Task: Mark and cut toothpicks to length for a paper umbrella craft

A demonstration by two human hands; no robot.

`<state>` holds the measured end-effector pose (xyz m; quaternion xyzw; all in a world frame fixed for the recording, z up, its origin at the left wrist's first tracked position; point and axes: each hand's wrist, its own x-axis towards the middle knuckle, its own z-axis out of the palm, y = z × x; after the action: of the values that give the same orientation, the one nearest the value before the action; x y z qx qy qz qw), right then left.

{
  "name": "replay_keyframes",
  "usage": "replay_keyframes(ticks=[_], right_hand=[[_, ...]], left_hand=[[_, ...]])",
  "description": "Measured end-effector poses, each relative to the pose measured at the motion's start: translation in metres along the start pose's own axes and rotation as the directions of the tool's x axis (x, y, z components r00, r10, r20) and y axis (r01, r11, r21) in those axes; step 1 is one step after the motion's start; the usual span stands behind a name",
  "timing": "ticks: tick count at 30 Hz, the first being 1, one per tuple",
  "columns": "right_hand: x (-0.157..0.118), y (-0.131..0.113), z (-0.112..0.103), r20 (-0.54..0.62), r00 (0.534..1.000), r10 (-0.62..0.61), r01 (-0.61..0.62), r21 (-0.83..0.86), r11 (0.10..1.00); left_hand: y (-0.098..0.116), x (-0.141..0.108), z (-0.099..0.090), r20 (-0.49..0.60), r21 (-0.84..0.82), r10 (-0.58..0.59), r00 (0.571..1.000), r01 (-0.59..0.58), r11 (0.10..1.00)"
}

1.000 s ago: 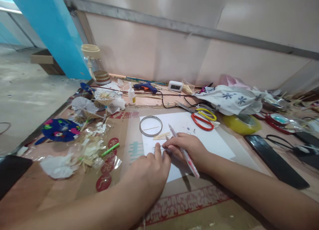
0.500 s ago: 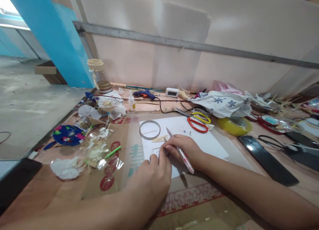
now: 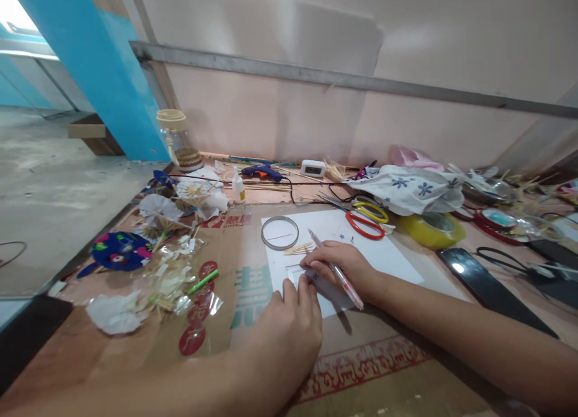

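Note:
My right hand (image 3: 345, 269) rests on the white paper (image 3: 392, 266) with a clear pen (image 3: 345, 282) held slanting through its fingers, tip up and away. Close beside it, my left hand (image 3: 293, 320) has its fingertips at the paper's near-left part, by a small clear strip (image 3: 293, 273); whether it grips anything is hidden. Beyond the hands lie thin wooden sticks (image 3: 298, 248) and a grey ring (image 3: 280, 233) with one stick inside it.
Scissors with red (image 3: 365, 225) and yellow handles lie beyond the paper. Yellow tape (image 3: 432, 230) and a black phone (image 3: 497, 290) are at the right. Paper crafts, a blue patterned disc (image 3: 121, 251) and a green stick (image 3: 203, 281) sit left. A glue gun (image 3: 262, 172) lies behind.
The view has shifted slightly, so the paper and ring appear further right. Both hands stay close together on the paper, and the pen remains in my right hand.

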<state>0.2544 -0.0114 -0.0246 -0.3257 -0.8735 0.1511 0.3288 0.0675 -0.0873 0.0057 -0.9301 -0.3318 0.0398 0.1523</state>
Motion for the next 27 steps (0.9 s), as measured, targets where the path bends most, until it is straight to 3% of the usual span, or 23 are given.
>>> replay_keyframes(ticks=[5,8,11,19,27], right_hand=[[0.002,-0.001,-0.004,0.006,0.999,-0.038,0.038,-0.048,0.998],[0.001,-0.003,-0.008,0.064,0.997,-0.047,0.051,-0.064,0.997],[-0.004,-0.003,-0.012,0.129,0.991,-0.043,0.049,-0.044,0.998],[-0.013,-0.005,-0.01,0.098,0.995,-0.022,0.017,0.056,0.998],[-0.012,-0.004,-0.015,0.117,0.992,-0.04,0.028,0.101,0.994]], left_hand=[[-0.014,0.009,-0.004,-0.017,-0.028,0.023,1.0,-0.024,0.999],[-0.018,0.008,0.0,-0.057,0.01,0.044,0.997,-0.044,0.999],[-0.016,0.005,0.002,-0.026,0.026,0.028,0.999,-0.027,0.999],[-0.013,0.002,0.002,0.073,0.006,-0.004,0.997,0.003,1.0],[-0.018,0.004,0.003,0.041,-0.033,0.009,0.999,-0.008,0.999]])
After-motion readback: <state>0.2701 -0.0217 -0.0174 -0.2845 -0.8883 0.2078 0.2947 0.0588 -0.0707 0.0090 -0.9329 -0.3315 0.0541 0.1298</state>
